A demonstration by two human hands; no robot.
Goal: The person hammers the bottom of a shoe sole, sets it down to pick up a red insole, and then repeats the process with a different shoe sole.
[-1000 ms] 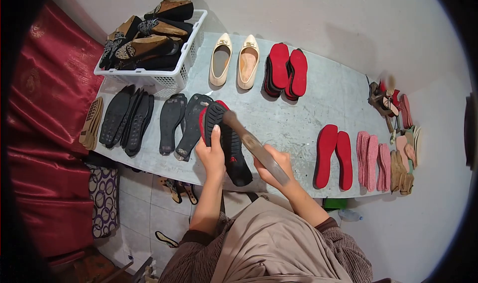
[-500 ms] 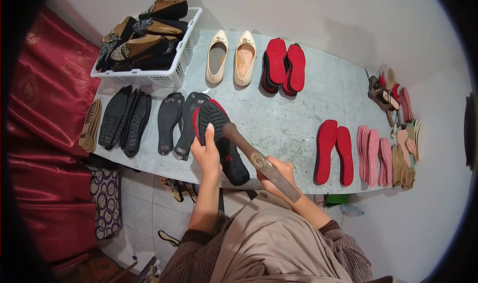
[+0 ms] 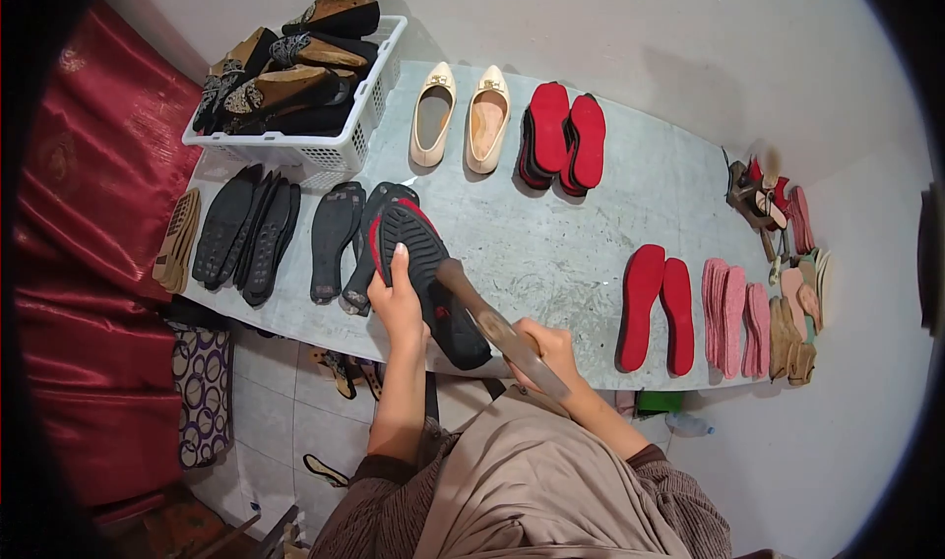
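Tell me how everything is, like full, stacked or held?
White plastic basket: open, heaped full.
Cream pointed shoes: upright, side by side.
Thick red-topped soles: stacked in two piles.
Ridged black sole with red edge: held in left hand.
Long brown tool: tilted, held in right hand.
Clear plastic bottle: lying down.
Shiny red curtain: hanging in folds.

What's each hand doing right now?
Left hand: closed on the black ridged sole.
Right hand: closed round the hammer's handle.
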